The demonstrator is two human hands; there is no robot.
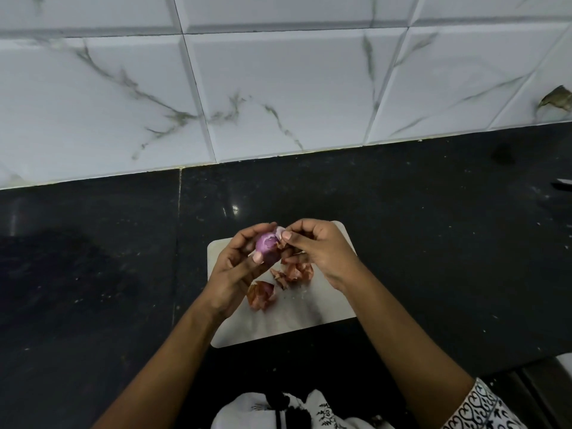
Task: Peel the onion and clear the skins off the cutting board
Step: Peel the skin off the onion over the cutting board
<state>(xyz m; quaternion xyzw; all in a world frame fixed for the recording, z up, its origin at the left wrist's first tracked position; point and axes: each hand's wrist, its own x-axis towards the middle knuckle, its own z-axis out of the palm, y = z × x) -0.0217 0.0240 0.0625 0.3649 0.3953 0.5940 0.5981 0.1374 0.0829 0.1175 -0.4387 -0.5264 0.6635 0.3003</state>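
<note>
A small purple onion (266, 243) is held above the white cutting board (297, 323). My left hand (236, 267) grips it from the left, thumb across its front. My right hand (315, 250) pinches a strip of skin (280, 233) at the onion's upper right side. Loose reddish-brown skins (261, 295) lie on the board below my hands, with another crumpled clump of skins (295, 271) under my right hand.
The board sits on a black stone counter (433, 243) backed by a white marble-pattern tiled wall (278, 88). A dark tool tip (561, 184) shows at the right edge. A white object (565, 362) peeks in at the lower right.
</note>
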